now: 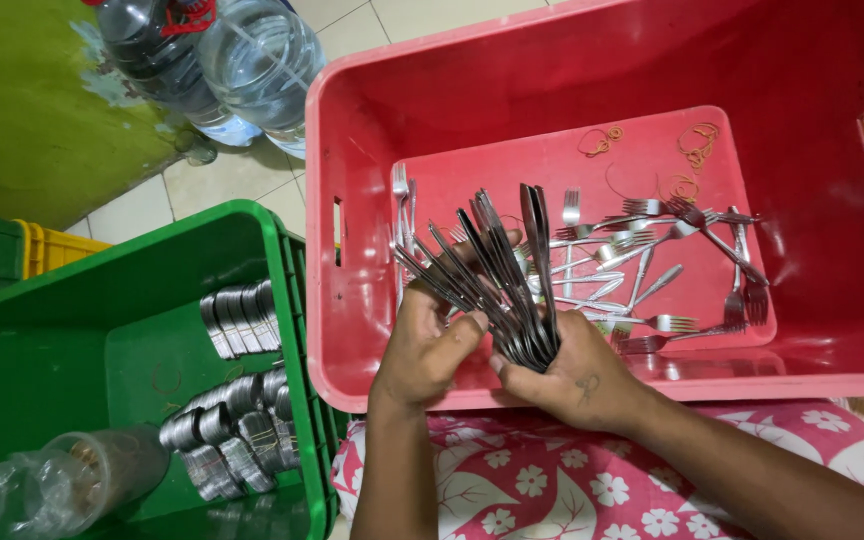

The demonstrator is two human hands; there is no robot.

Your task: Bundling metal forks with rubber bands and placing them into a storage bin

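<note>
Item: fanned bundle of forks (497,275), clamped in my right hand (572,375) and left hand (422,345) grip; loose forks (652,260) beyond, in red crate (372,130).

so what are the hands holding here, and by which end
Both hands grip one fanned bunch of metal forks by the lower handle ends: the right hand wraps the gathered base, the left hand steadies it beside. The other ends splay upward over the red crate.

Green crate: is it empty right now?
No, the green crate holds several bundled stacks of metal cutlery along its right side, plus a clear plastic jar lying at its lower left.
</note>
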